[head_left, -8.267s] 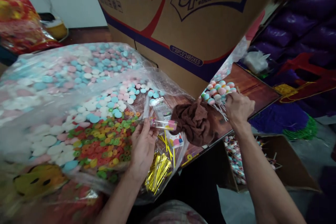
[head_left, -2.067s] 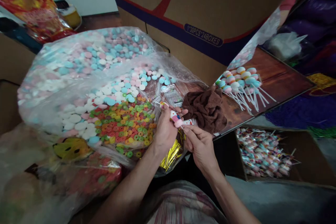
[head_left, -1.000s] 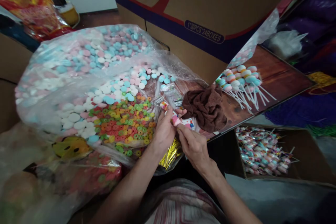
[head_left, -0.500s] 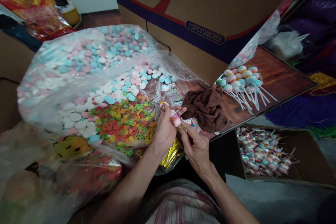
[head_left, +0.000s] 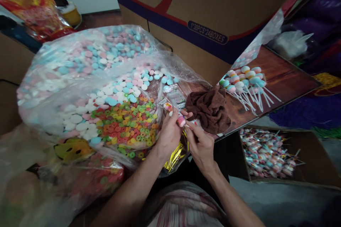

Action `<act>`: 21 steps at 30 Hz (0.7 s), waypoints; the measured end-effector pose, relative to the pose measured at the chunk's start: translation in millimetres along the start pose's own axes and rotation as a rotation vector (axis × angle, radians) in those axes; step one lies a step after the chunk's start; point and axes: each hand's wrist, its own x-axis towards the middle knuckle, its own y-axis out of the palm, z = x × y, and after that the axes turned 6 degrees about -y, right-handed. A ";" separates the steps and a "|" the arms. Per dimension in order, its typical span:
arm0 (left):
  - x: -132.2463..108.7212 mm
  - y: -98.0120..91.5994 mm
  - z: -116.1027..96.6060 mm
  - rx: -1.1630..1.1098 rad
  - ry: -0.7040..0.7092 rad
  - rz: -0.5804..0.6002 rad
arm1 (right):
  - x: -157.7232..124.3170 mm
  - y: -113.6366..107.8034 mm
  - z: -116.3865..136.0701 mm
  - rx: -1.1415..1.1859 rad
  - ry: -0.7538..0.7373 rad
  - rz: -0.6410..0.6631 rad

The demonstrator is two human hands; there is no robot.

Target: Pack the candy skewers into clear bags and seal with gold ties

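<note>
My left hand (head_left: 170, 133) is closed round a marshmallow lollipop (head_left: 181, 121) in a printed clear wrapper, whose other end (head_left: 168, 106) sticks out past the thumb. At the lollipop's lower end, the fingers of my right hand (head_left: 199, 142) pinch together. A thin gold strip seems to be at those fingertips, though it is too small to make out fully. Below the hands lies a bundle of gold twist ties (head_left: 174, 156). Flat clear printed wrappers (head_left: 174, 95) rest on the table just beyond my left hand.
A big clear bag (head_left: 80, 56) of pastel candies and fruit-coloured rings (head_left: 128, 124) covers the left. A brown cloth (head_left: 209, 110) lies beside unwrapped lollipops (head_left: 247, 79) on the table (head_left: 290, 74). Wrapped lollipops (head_left: 266, 154) fill part of a low carton (head_left: 314, 163). A large cardboard box (head_left: 170, 10) stands behind.
The lollipop has turned and shifted slightly right and down in my left hand, its far end now showing more. My right hand has moved a little right, still pinching at its lower end.
</note>
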 end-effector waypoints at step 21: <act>-4.9 6.8 -6.2 0.011 0.018 -0.052 | 8.5 -15.9 13.0 0.072 0.215 0.246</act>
